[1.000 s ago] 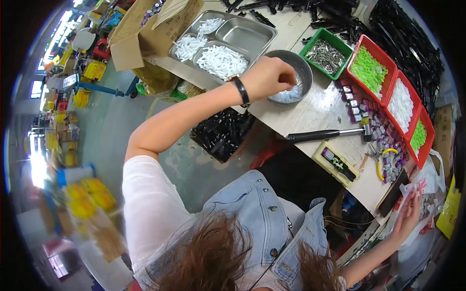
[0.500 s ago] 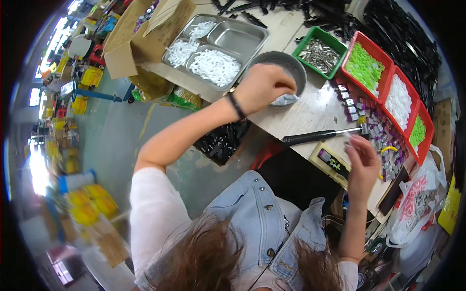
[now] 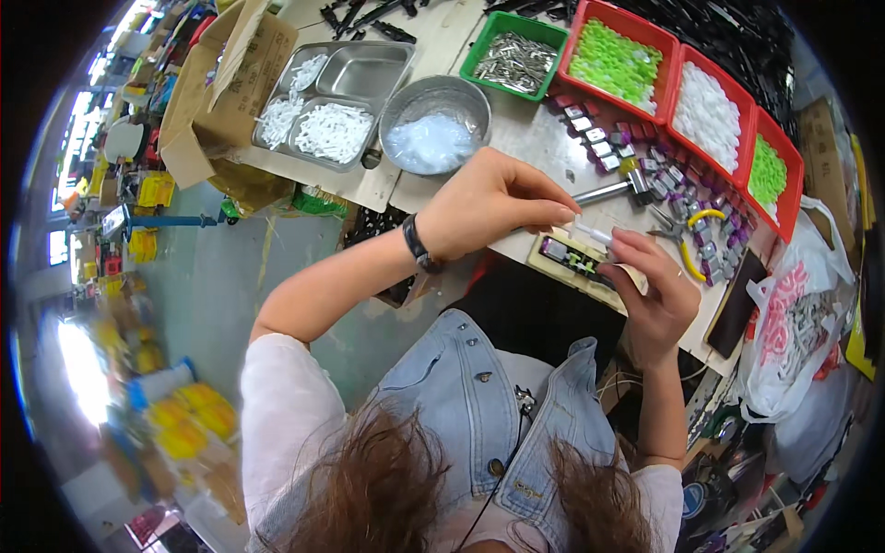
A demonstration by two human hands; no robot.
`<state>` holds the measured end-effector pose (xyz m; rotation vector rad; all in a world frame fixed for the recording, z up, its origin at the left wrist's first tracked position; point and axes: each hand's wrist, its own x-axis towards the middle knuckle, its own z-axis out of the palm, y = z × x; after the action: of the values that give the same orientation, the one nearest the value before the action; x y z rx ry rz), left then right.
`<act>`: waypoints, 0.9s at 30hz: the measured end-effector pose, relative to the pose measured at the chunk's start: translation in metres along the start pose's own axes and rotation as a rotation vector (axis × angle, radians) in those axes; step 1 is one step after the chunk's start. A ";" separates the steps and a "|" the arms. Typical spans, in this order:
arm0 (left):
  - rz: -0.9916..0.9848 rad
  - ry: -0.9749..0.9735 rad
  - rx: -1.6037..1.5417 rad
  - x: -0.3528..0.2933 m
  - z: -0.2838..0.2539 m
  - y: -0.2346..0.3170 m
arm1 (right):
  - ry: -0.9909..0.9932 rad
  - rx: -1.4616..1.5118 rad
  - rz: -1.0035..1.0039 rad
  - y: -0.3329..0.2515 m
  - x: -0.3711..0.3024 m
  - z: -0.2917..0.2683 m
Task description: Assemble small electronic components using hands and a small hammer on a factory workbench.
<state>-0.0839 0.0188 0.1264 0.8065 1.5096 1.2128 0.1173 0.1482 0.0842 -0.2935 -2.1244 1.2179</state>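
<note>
My left hand [image 3: 498,207] is pinched closed in front of my chest, its fingertips at one end of a small white stick-like part [image 3: 595,233]. Gripping the other end is my right hand [image 3: 654,290], thumb and fingers curled. Just under both hands lies a cream block fixture [image 3: 537,262], holding a dark assembly [image 3: 573,259] with purple, silver and green pieces. Beyond my left hand shows a hammer [image 3: 604,193]; its handle is hidden. To its right are pliers [image 3: 688,249] with yellow grips. A round metal bowl [image 3: 433,93] holds whitish, glossy stuff.
Left of the bowl sits a divided steel tray [image 3: 361,72] of white parts. A green bin [image 3: 468,69] holds metal pins; red bins [image 3: 679,92] hold green and white pieces. Purple-silver parts [image 3: 664,175] are scattered right. A plastic bag [image 3: 793,304] hangs at the table's right edge.
My left hand has left the bowl and moved right to meet my right hand over the fixture. The view has shifted, so the table's things sit further left.
</note>
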 end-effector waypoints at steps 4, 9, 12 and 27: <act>-0.089 -0.101 -0.063 0.016 0.020 -0.013 | -0.068 -0.095 -0.066 0.000 -0.008 -0.023; 0.647 0.131 0.784 0.009 0.043 -0.045 | 0.113 0.317 0.558 0.023 -0.056 -0.033; 0.617 0.217 0.775 0.011 0.056 -0.061 | 0.128 0.330 0.618 0.022 -0.062 -0.025; 0.780 0.244 0.777 0.016 0.057 -0.085 | -0.106 -0.326 0.175 0.018 -0.051 -0.019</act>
<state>-0.0264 0.0269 0.0406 1.9531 1.9790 1.2761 0.1661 0.1460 0.0533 -0.5798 -2.4314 0.9942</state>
